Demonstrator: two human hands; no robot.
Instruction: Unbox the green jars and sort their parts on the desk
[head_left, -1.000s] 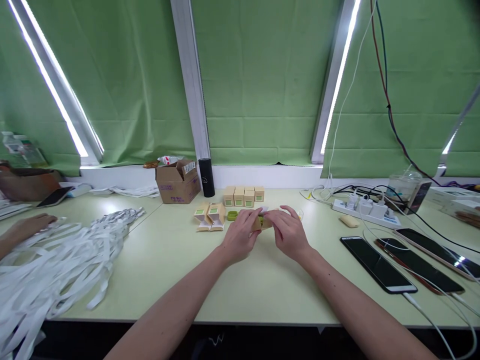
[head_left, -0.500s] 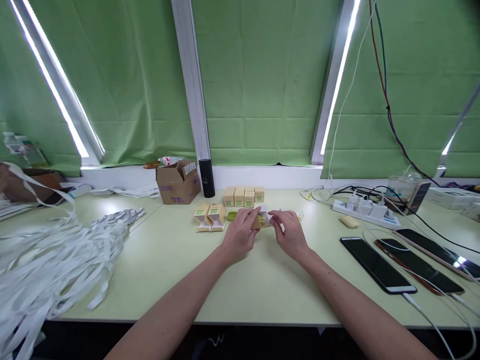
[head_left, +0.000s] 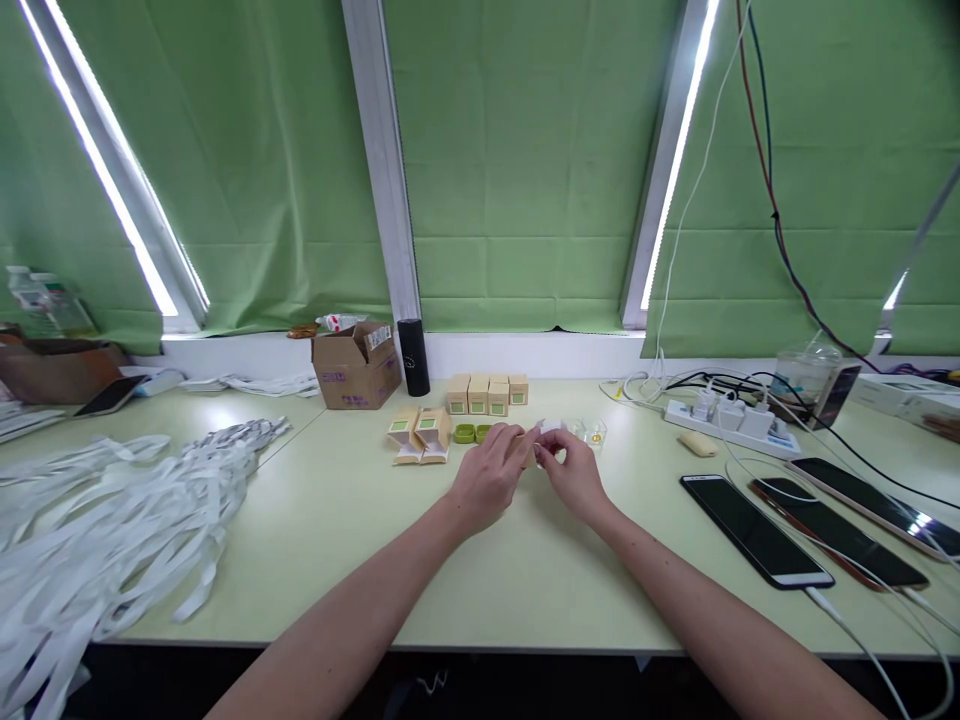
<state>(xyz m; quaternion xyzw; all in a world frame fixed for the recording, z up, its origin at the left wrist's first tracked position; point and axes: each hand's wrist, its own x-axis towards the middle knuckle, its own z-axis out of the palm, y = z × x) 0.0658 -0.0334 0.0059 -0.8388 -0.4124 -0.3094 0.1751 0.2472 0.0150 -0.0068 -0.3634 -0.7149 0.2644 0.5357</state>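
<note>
My left hand is closed around a small kraft cardboard box, mostly hidden by the fingers. My right hand meets it from the other side, thumb and fingertips pinched at the box's edge. Left of my hands sit green oval containers and two open kraft boxes with their flaps spread. Several closed kraft boxes with green labels stand in a row behind. Just beyond my right hand are small clear plastic cups.
A large pile of white strips covers the left of the table. Toward the back stand a brown carton and a black cylinder. On the right lie a power strip, several phones and trailing cables.
The small box has turned and its open inside no longer shows. My hands have drawn closer together around it. More of the green containers and clear cups is visible.
</note>
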